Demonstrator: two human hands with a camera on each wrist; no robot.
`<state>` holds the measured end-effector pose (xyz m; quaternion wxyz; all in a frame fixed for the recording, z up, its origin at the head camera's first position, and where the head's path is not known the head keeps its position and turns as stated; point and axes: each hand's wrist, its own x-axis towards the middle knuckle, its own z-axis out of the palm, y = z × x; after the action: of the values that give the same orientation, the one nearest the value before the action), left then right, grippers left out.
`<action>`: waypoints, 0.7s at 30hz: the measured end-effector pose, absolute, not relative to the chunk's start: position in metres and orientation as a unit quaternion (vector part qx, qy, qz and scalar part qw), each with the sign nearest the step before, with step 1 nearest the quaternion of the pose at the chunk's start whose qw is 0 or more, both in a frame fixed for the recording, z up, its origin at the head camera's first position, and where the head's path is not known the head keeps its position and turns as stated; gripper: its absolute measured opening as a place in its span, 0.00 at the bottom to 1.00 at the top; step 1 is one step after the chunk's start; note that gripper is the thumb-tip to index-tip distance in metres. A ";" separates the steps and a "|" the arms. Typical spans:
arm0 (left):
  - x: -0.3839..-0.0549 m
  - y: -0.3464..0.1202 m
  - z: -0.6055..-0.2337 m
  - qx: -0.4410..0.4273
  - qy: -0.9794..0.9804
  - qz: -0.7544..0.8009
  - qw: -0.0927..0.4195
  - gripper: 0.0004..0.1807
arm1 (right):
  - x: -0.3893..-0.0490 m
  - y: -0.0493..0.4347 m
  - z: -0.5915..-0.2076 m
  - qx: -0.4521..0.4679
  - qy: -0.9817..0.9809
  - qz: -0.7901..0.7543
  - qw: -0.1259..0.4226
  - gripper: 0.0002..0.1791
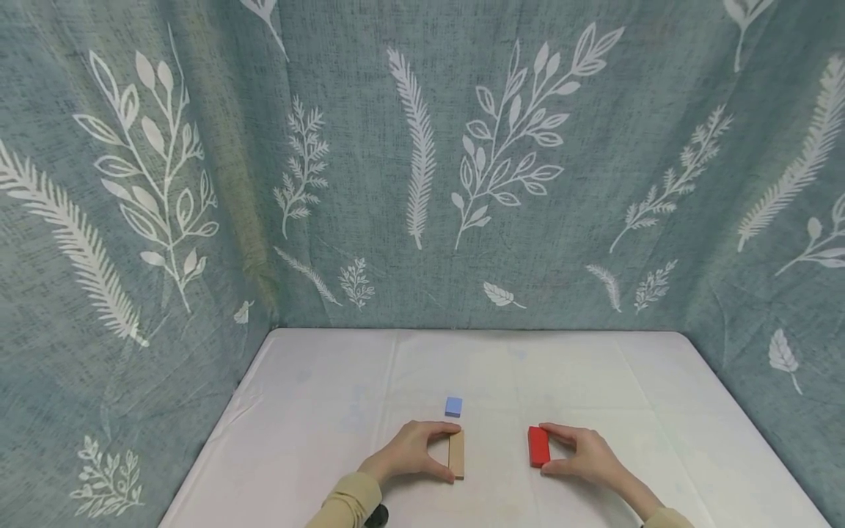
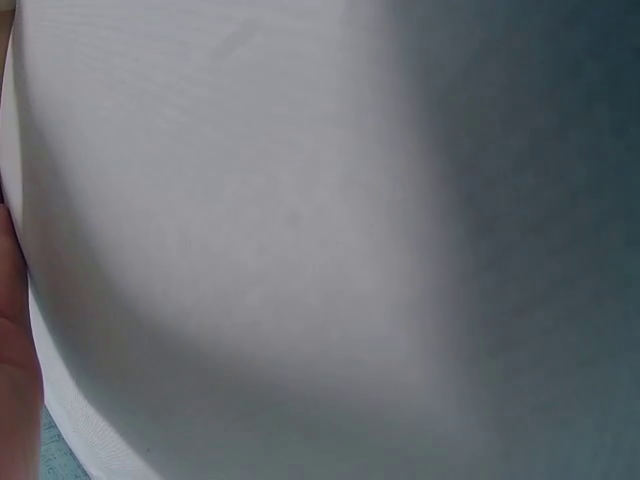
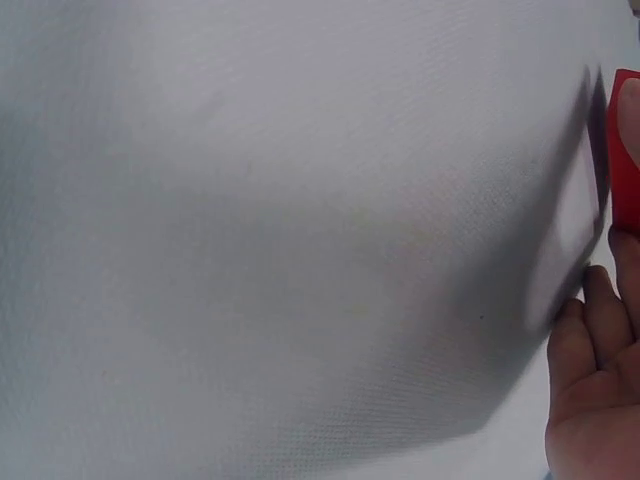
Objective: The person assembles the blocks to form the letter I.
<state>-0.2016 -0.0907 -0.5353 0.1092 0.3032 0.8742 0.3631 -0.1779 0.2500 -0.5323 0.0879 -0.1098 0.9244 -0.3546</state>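
In the head view my left hand (image 1: 414, 451) holds a plain wooden block (image 1: 457, 455) by its two ends, thumb at the near end and fingers at the far one. To the right, my right hand (image 1: 586, 456) grips a red block (image 1: 538, 446) the same way, between thumb and fingers. A small blue block (image 1: 453, 407) sits just beyond the wooden one, apart from the fingers. At the right edge of the right wrist view, part of the red block (image 3: 624, 170) shows against the fingers. Only a sliver of my left hand (image 2: 15, 370) appears in the left wrist view.
A white cloth (image 1: 317, 411) covers the table. Blue-green curtains (image 1: 370, 183) with white leaf prints hang behind it and on both sides. A small black object (image 1: 377, 516) lies by the left sleeve at the near edge of the head view.
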 end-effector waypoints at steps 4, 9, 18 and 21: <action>-0.201 -0.091 -0.536 0.302 0.875 0.363 0.108 0.41 | -0.179 0.249 -0.531 -0.116 0.924 -0.354 0.089 0.42; -0.200 -0.092 -0.536 0.302 0.872 0.368 0.112 0.41 | -0.179 0.248 -0.527 -0.126 0.926 -0.347 0.079 0.42; -0.199 -0.092 -0.537 0.303 0.872 0.369 0.106 0.41 | -0.177 0.249 -0.517 -0.151 0.916 -0.365 0.071 0.40; -0.200 -0.092 -0.538 0.304 0.873 0.367 0.106 0.41 | -0.177 0.248 -0.515 -0.159 0.911 -0.374 0.072 0.40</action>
<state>-0.1999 -0.0923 -0.5377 0.1056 0.3044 0.8727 0.3669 -0.1771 0.2483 -0.5146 0.0720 -0.1592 0.9106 -0.3745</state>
